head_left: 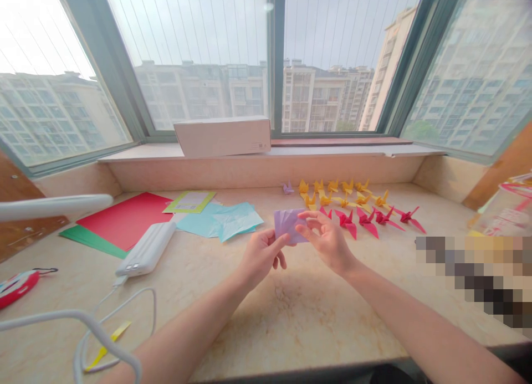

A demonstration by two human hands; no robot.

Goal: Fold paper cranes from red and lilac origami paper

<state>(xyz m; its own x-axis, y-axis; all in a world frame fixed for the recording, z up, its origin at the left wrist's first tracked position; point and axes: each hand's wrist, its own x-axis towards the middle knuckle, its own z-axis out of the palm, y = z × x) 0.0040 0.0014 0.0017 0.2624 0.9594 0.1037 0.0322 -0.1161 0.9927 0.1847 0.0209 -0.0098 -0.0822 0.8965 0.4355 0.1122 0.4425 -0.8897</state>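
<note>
Daylight washes over the marbled desk [299,334]. Folded purple paper [285,222] sits between the person's fingers [281,242], left hand [258,255] pinching its lower edge, right hand [328,242] its right side — probably light, thin and easily creased, best held softly by the edges.

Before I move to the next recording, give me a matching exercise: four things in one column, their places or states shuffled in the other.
1. Purple folded paper
2. White power bank
3. White box
4. Red origami cranes

A. On the window ledge
B. On the near side of the yellow origami cranes
C. Held by the left hand and right hand
D. Cable plugged in

Pairs: 1-C, 2-D, 3-A, 4-B
</note>
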